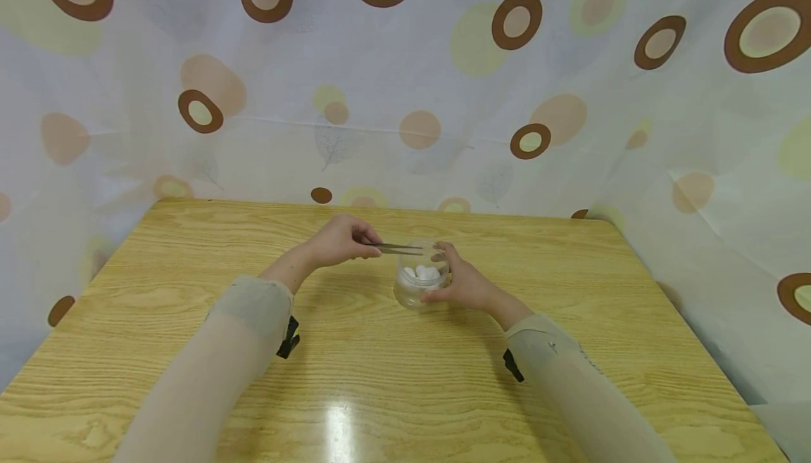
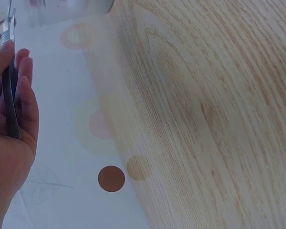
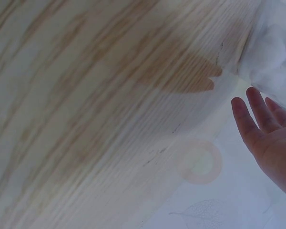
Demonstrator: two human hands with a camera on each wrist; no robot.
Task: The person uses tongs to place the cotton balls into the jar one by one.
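Note:
My left hand (image 1: 342,241) pinches a pair of metal tweezers (image 1: 395,246) between thumb and fingers. Their two tips point right, slightly apart, over the mouth of a clear round jar (image 1: 408,299), with nothing visible between them. White cotton balls (image 1: 427,273) lie inside the jar. My right hand (image 1: 467,284) grips the jar from the right, thumb at the near side and fingers at the far side. In the left wrist view, the tweezers (image 2: 9,98) run along the fingers, their back end against the palm. The right wrist view shows only part of the jar (image 3: 271,57) above the fingers.
Both hands work over a wood-grain table (image 1: 380,371), towards its far edge. A patterned cloth curtain (image 1: 367,76) hangs behind the table and along both sides.

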